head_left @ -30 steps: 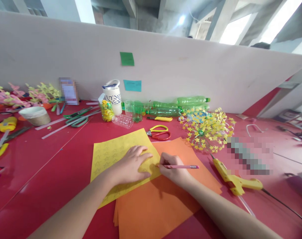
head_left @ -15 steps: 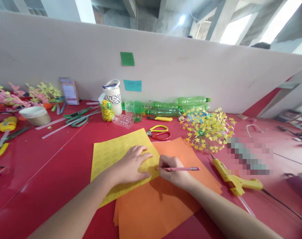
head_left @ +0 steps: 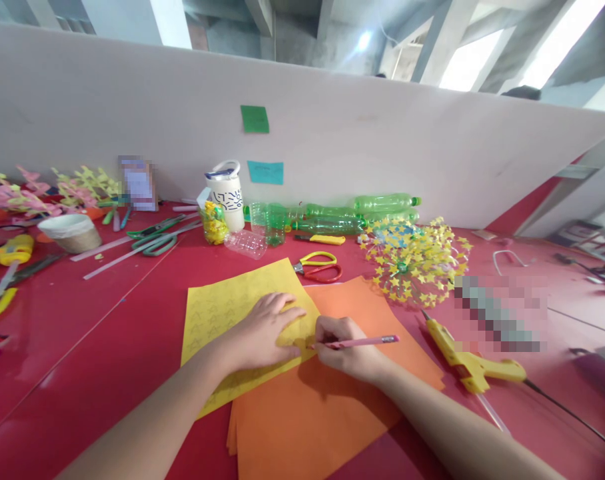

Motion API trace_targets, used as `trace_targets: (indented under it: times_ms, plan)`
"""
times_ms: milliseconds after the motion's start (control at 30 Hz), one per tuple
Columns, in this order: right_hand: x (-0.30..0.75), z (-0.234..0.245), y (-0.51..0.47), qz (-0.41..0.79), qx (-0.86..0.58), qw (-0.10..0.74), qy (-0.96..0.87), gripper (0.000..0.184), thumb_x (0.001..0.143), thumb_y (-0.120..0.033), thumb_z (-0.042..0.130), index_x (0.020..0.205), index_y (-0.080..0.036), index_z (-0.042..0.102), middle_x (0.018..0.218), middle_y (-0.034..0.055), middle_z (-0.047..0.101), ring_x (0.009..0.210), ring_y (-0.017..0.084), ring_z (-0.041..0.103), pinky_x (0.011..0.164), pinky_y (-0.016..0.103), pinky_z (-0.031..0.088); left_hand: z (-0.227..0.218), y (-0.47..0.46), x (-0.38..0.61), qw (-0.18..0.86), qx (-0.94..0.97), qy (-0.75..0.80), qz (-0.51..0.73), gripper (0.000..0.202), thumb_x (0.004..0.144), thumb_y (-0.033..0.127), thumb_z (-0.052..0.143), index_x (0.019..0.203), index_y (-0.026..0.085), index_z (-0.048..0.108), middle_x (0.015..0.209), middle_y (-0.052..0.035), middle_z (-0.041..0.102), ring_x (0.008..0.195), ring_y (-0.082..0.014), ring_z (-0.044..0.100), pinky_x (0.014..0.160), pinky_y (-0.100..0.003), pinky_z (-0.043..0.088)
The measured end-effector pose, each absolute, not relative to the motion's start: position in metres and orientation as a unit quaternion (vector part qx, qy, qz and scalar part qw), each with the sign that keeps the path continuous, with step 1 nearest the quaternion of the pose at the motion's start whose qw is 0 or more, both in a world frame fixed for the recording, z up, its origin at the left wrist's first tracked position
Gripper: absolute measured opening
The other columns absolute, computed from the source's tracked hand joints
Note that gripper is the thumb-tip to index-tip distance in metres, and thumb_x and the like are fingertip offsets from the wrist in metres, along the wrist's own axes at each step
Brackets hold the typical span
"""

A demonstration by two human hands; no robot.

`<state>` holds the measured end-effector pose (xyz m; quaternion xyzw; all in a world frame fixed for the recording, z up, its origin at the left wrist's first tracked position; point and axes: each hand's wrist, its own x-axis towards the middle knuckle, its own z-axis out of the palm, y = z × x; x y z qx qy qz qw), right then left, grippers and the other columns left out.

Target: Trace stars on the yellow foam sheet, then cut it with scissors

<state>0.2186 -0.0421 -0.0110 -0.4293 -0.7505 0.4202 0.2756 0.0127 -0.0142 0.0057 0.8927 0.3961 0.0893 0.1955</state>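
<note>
A yellow paper sheet [head_left: 222, 313] with faint star outlines lies on the red table, overlapping a stack of orange sheets [head_left: 312, 413]. My left hand [head_left: 262, 333] rests flat on the yellow sheet with fingers stretched out, pressing it down. My right hand [head_left: 345, 347] is closed on a pink pencil [head_left: 367, 342], whose tip touches the yellow sheet's right edge just beside my left fingertips.
Red-and-yellow scissors [head_left: 318, 265] and a yellow star ornament [head_left: 412, 260] lie behind the sheets. A yellow glue gun [head_left: 465, 360] with its cord lies to the right. Green bottles [head_left: 342, 213], a white mug [head_left: 226, 193], green scissors and paper flowers line the white partition.
My right hand and the pencil tip have shifted slightly left and down along the yellow sheet's edge. My left hand has stayed put.
</note>
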Motion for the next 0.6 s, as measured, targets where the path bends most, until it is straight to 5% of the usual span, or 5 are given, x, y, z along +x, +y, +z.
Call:
trace_targets:
  times_ms: [600]
  plan:
    - [0.221, -0.018, -0.032, 0.436, -0.476, 0.375, -0.665, 0.008, 0.074, -0.022, 0.05, 0.069, -0.017, 0.047, 0.055, -0.0054, 0.046, 0.049, 0.007, 0.039, 0.046, 0.018, 0.029, 0.005, -0.013, 0.013, 0.187, 0.895, 0.396, 0.086, 0.052, 0.075, 0.046, 0.058, 0.123, 0.031, 0.044, 0.129, -0.0063, 0.035, 0.12, -0.03, 0.029, 0.096, -0.044, 0.03]
